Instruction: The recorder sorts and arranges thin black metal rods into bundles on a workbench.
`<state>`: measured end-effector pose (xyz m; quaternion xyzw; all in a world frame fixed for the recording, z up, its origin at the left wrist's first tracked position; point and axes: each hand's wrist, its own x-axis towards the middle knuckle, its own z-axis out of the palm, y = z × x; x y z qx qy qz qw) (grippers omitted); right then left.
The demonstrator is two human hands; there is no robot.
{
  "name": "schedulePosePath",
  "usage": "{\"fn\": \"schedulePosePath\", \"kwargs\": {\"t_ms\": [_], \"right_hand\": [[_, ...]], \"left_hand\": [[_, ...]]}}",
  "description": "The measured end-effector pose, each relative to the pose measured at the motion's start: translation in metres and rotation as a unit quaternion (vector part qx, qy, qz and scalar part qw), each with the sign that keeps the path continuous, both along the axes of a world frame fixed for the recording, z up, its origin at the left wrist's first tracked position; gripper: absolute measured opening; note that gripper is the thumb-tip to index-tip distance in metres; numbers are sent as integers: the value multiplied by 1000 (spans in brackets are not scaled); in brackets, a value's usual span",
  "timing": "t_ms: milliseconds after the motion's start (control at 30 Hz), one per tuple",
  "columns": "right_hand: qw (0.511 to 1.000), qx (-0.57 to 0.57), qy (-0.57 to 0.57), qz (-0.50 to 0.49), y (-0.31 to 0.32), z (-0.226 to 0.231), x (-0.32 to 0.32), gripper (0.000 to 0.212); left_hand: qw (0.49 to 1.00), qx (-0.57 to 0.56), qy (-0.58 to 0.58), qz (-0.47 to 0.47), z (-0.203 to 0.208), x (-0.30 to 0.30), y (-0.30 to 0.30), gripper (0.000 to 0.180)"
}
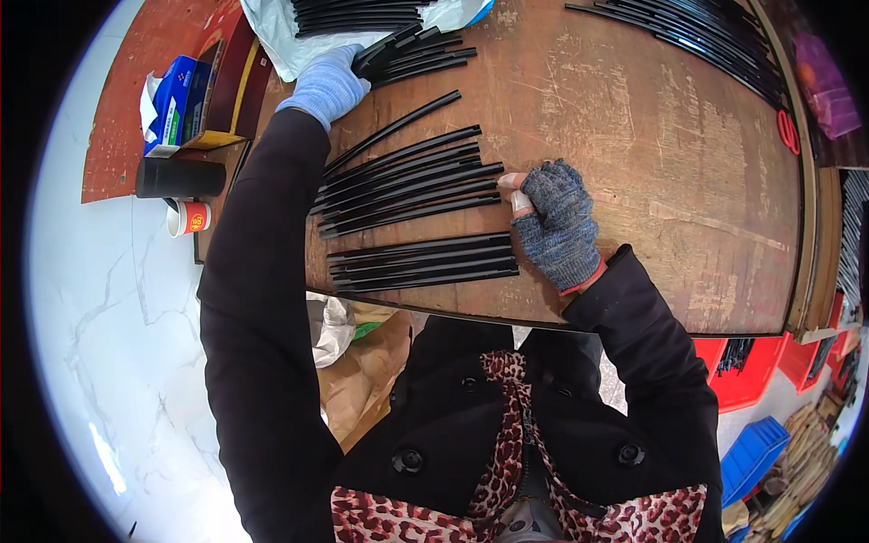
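Note:
My left hand [330, 86], in a light blue knit glove, is closed round the near ends of some slim black rods [389, 52] at the back left of the table. My right hand [559, 222] wears a grey fingerless glove with a red cuff. Its fingers are curled in, and the bare fingertips are right by the right-hand ends of the loose black rods [407, 185]; whether they touch cannot be told. These rods fan out across the table. A row of black rods [421, 262] lies side by side along the front edge.
More black rods lie on white plastic wrap [272, 32] at the back and in a pile [697, 41] at the far right. Red-handled scissors [787, 132] lie by the wooden table's [670, 226] right edge. A tissue box [176, 104], dark cylinder [181, 178] and paper cup [190, 218] stand left.

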<state>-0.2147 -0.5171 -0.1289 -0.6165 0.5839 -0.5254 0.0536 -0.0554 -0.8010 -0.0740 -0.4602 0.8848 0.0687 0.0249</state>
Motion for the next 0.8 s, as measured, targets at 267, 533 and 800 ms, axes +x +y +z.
{"fn": "schedulePosePath", "kwargs": {"t_ms": [267,533,800], "right_hand": [[1000,19,-3,6,1,3,-1,28],[1000,16,-11,2,1,2,0,29],[1000,10,7,-1,2,-2,0,32]], "left_hand": [[997,68,38,6,2,26,18,45],[998,32,37,-29,13,11,34,46],[990,38,-108,-82,13,-6,39,44]]}}
